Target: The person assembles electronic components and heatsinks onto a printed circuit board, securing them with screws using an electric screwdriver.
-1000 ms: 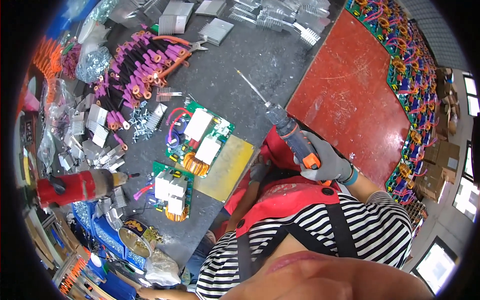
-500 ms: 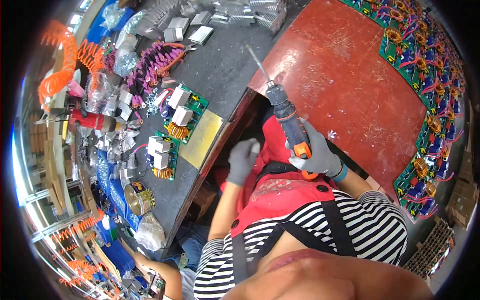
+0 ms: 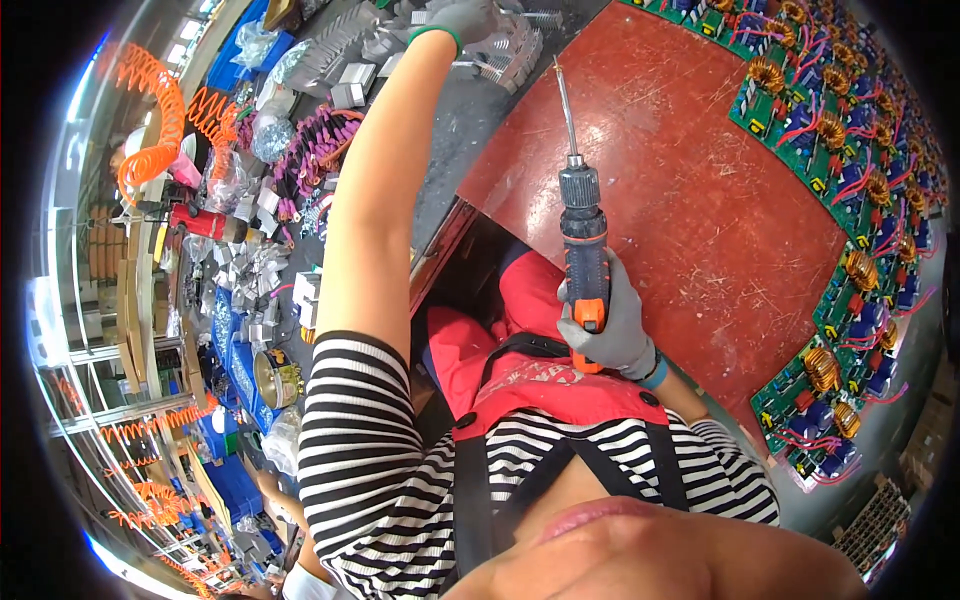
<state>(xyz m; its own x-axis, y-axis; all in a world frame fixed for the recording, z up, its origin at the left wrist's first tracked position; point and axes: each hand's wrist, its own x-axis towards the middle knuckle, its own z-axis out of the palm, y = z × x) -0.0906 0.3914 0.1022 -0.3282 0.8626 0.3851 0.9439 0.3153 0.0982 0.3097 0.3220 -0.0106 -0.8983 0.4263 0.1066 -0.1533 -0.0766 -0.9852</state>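
My right hand [image 3: 622, 328], in a grey glove, is wrapped round an electric screwdriver [image 3: 584, 215] with a black body and orange parts. Its long bit points away from me, over the edge of the red board [image 3: 680, 190]. At the far end of the dark bench my left arm is stretched out. My left hand [image 3: 465, 18], also gloved, is among the grey finned heat sinks [image 3: 515, 58]; its fingers are too hidden at the picture's rim to show a grip. A heat sink block [image 3: 352, 85] lies nearer on the bench.
Rows of green circuit boards [image 3: 795, 150] with copper coils line the right side. Purple-sleeved cables [image 3: 318, 150], a red power tool [image 3: 208, 222], a tape roll [image 3: 275, 378] and coiled orange hoses [image 3: 150, 165] are on the left. Another person's arm [image 3: 282, 498] shows at lower left.
My left hand has gone from near my lap to the heat sinks at the far end, its arm now covering the nearer circuit boards. The screwdriver has turned more upright in the picture.
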